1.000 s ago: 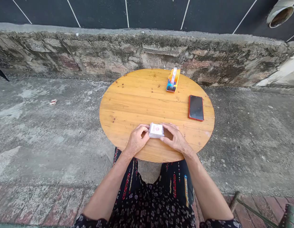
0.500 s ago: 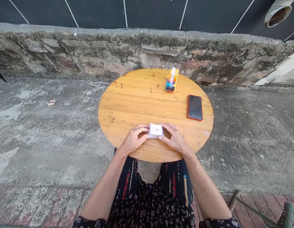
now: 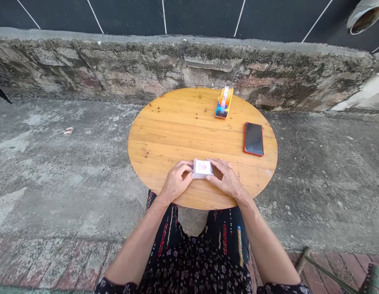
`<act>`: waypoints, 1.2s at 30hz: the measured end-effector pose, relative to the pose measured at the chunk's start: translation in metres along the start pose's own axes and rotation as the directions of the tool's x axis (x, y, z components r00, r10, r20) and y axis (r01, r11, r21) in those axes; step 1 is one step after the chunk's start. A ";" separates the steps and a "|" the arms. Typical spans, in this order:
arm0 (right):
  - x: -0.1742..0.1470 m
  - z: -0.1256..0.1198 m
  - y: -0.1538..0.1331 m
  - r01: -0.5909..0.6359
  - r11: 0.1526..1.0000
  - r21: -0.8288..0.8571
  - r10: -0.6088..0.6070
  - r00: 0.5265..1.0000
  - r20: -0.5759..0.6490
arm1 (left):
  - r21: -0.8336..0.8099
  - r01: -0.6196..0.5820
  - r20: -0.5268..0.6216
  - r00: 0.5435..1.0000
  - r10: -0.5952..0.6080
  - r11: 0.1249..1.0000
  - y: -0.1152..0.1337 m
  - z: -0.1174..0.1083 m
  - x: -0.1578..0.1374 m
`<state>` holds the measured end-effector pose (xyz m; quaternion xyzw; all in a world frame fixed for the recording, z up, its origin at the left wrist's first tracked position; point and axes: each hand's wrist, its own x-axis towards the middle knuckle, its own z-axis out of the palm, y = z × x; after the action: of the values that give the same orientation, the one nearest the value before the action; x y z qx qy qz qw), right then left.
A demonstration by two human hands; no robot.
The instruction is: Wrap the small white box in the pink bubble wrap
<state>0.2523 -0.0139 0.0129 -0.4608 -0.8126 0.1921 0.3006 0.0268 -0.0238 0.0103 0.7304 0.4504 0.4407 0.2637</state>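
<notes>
A small white box (image 3: 203, 167) with a pinkish print on top, in what looks like clear plastic wrap, rests on the round wooden table (image 3: 177, 134) near its front edge. My left hand (image 3: 176, 179) grips its left end, fingers and thumb curved against the wrap. At the opposite end, my right hand (image 3: 225, 178) holds the box with the thumb at the near corner and the fingers at the far one. What the box contains is hidden.
A tape dispenser (image 3: 224, 103) with an orange roll stands at the table's far side. To the right lies a phone (image 3: 253, 139) in a red case. Beyond the table runs a low stone wall (image 3: 115, 73). A chair frame (image 3: 324, 269) shows at lower right.
The fingers of my left hand have drawn in slightly at the box's left end. The whole view has shifted a little; the box stays in place between both hands.
</notes>
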 end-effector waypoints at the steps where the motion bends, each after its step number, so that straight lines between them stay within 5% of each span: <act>1: 0.000 0.000 0.000 -0.004 1.000 -0.004 0.004 1.000 0.000 | 0.009 -0.003 -0.006 1.000 0.003 1.000 0.000 0.001 0.000; 16: 0.001 -0.003 -0.004 0.004 1.000 0.013 -0.004 1.000 0.012 | 0.064 -0.027 -0.009 1.000 0.028 0.998 0.000 0.002 -0.001; 28: 0.000 -0.002 -0.001 0.009 1.000 -0.001 -0.009 1.000 0.007 | -0.026 0.033 0.162 0.986 -0.029 0.999 0.005 -0.015 0.001; 36: -0.001 -0.001 -0.001 0.000 1.000 -0.004 0.000 1.000 0.009 | -0.004 0.026 0.117 0.993 -0.025 1.000 0.002 -0.009 0.002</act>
<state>0.2527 -0.0151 0.0135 -0.4607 -0.8142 0.1926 0.2963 0.0202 -0.0235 0.0167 0.7484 0.4421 0.3950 0.2973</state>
